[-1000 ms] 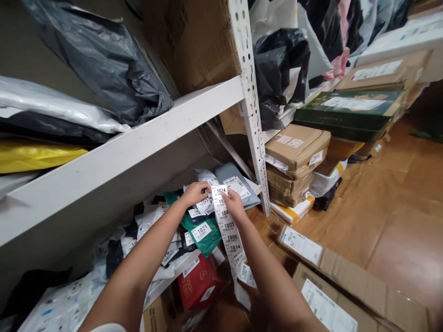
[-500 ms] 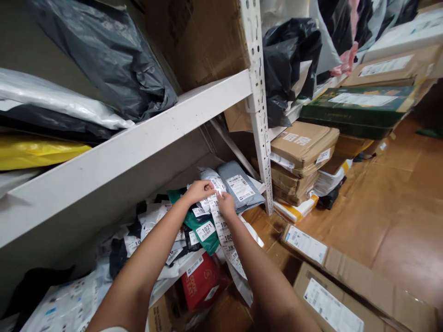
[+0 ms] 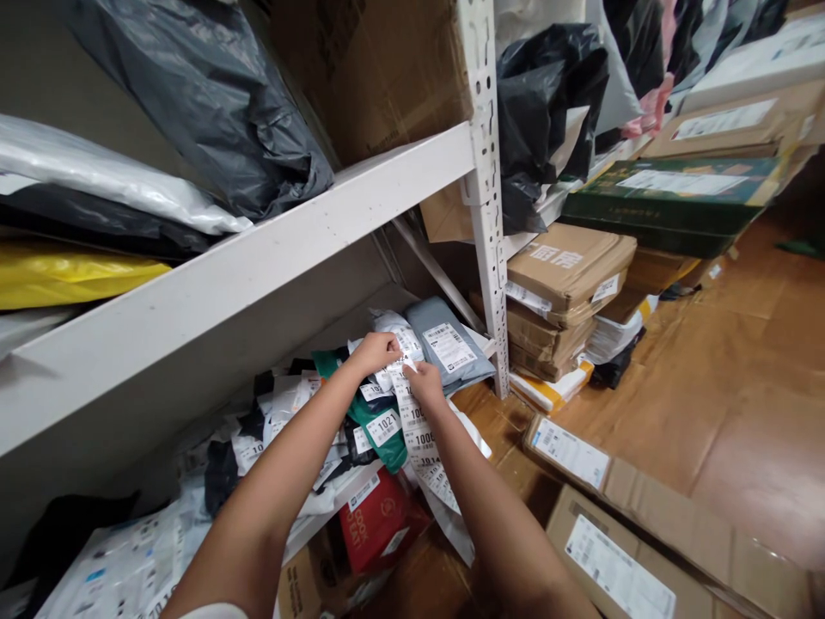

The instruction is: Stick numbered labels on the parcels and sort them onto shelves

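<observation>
A long strip of numbered labels hangs down between my forearms. My right hand pinches it near its top end. Close by on the left, my left hand has its fingers closed at the strip's upper edge, beside a label reading 1024. Behind the hands lies a white parcel bag on the low shelf. To its right rests a grey parcel bag with a shipping label. Below my left hand, a green parcel bag carries a label marked 1021.
A white shelf beam crosses above my arms and meets a perforated post. A red box sits under the low shelf's edge. Stacked cartons stand right of the post, and long labelled boxes lie on the wooden floor.
Both hands stay at the top of the label strip, with only slight finger movement. The view has shifted a little.
</observation>
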Demonstrator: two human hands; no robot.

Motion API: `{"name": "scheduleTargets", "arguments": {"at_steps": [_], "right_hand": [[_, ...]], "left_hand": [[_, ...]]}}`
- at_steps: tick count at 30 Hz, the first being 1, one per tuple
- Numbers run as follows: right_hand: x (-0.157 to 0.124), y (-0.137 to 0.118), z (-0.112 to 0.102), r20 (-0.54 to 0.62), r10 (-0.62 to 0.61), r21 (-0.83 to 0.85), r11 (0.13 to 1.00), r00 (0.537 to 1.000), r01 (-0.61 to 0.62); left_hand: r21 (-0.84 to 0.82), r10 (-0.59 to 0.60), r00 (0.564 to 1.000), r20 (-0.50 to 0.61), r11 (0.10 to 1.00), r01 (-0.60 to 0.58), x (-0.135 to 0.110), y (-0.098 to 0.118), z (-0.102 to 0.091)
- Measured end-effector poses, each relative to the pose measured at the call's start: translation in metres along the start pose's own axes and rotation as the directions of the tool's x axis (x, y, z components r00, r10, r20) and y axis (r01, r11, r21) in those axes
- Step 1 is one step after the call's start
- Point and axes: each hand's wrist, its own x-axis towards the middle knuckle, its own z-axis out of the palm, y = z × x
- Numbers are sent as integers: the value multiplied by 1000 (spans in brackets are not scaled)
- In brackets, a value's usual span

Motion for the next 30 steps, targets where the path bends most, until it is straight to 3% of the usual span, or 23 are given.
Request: {"name": "scheduleTargets", "arguments": {"at_steps": [4, 8, 10, 12, 16, 19, 22, 26, 30], "right_hand": [[-6, -9, 0, -106, 62, -73, 995, 992, -70], [-17, -19, -1, -88, 120, 4, 993, 989, -120], [-24, -24, -5, -3, 172, 24, 985, 985, -172], [-32, -33, -14, 148, 211, -66, 977, 966, -203], [-38, -69, -49, 354, 165, -348, 937, 921, -34], [-35, -102, -81, 388, 83, -397, 914, 918, 85], [-33, -122, -108, 423, 114, -334, 942, 899, 38], [-41, -118, -130, 463, 147, -293, 956, 874, -6], [-47, -100, -144, 482, 218, -318, 946, 848, -63]], "left_hand": [[64, -38, 999, -22, 997, 40, 0, 5, 3], [104, -62, 997, -44, 992, 67, -1, 13, 4], [114, -70, 996, -61, 991, 76, -2, 16, 4], [114, -79, 994, -80, 990, 88, -3, 17, 3], [65, -89, 990, -108, 993, 97, -5, 15, -1], [19, -28, 994, -105, 999, 30, -7, 9, -2], [23, 113, 992, -49, 993, -112, -7, 3, -3], [58, 257, 964, 76, 964, -261, -2, -3, -11], [-13, 339, 924, 176, 940, -342, 4, -4, -24]]}}
